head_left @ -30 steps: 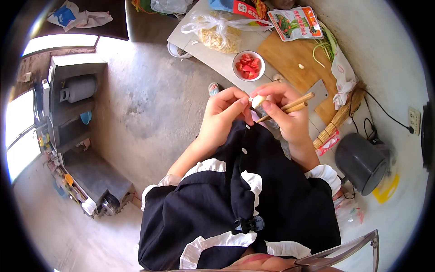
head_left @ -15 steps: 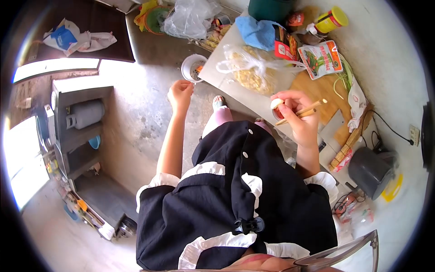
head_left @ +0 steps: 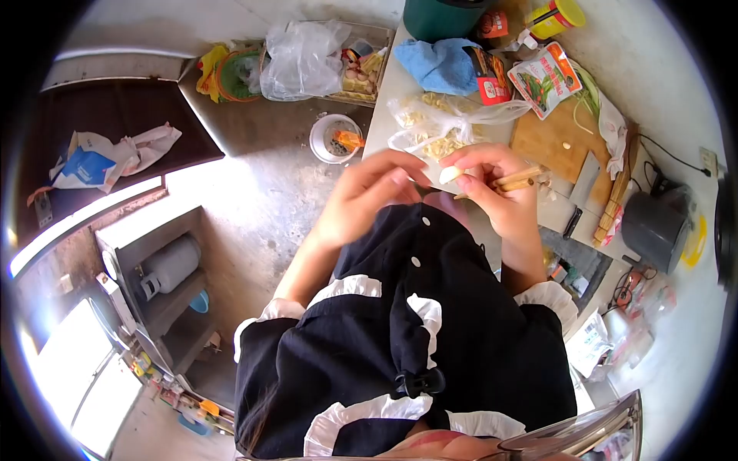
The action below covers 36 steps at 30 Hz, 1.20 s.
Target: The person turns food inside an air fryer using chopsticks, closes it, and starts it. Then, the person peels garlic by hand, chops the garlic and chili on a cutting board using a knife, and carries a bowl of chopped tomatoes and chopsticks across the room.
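My right hand (head_left: 503, 192) pinches a pale garlic clove (head_left: 451, 174) between thumb and fingertips. A pair of wooden chopsticks (head_left: 518, 180) is also tucked in this hand, pointing out to the right. My left hand (head_left: 361, 196) is just left of the clove, fingers bent and thumb apart, with nothing visible in it. Beyond the right hand, a small pale piece (head_left: 566, 145) lies on the wooden cutting board (head_left: 534, 142). A kitchen knife (head_left: 586, 180) rests at the board's near edge, its black handle toward me.
A knotted clear bag of pale yellow food (head_left: 438, 142) sits on the counter beside a blue cloth (head_left: 438, 65) and a seasoning packet (head_left: 546, 81). On the floor stands a white bucket (head_left: 317, 138) with scraps. A dark pot (head_left: 653, 223) is at the right.
My left hand has moved from near the bucket to beside my right hand, its fingers coming apart. The view has turned slightly; the clove and chopsticks stay in my right hand.
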### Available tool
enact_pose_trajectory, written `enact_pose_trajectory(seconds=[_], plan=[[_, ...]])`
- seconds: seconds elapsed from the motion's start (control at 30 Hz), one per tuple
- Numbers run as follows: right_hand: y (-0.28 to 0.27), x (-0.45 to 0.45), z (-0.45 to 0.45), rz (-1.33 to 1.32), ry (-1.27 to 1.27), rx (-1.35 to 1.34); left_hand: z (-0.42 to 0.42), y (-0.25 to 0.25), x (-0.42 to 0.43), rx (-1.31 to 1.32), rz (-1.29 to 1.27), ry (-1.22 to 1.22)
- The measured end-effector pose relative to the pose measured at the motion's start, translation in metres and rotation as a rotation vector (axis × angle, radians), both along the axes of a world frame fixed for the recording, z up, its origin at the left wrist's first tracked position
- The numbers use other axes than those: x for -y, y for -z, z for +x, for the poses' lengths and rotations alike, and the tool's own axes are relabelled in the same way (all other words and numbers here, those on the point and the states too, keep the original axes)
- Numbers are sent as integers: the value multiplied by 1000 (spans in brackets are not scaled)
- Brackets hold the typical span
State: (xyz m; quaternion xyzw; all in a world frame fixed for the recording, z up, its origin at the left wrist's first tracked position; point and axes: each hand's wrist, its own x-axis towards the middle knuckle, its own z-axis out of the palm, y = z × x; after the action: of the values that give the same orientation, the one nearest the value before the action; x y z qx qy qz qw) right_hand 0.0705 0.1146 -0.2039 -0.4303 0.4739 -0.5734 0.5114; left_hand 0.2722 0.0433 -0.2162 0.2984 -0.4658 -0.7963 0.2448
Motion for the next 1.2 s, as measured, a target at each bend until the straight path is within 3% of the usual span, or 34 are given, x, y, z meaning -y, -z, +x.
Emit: enact_pose_trajectory(seconds=[0.07, 0.37, 0.6, 0.87, 1.1, 1.2], plan=[[-2, -2, 1, -19, 26, 12, -13, -15, -4, -124, 90, 101], [-17, -31, -33, -95, 80, -25, -63, -45, -28, 84, -91, 123], [-38, -56, -68, -128, 51, -171, -96, -47, -55, -119, 118, 198], [-24, -83, -103, -183, -1, -116, -125, -42, -91, -176, 225, 193], [-30, -94, -112, -412, 5, -370, -137, -49, -115, -68, 164, 120], [-36, -99, -114, -373, -20, -397, -136, -47, -119, -92, 186, 103]])
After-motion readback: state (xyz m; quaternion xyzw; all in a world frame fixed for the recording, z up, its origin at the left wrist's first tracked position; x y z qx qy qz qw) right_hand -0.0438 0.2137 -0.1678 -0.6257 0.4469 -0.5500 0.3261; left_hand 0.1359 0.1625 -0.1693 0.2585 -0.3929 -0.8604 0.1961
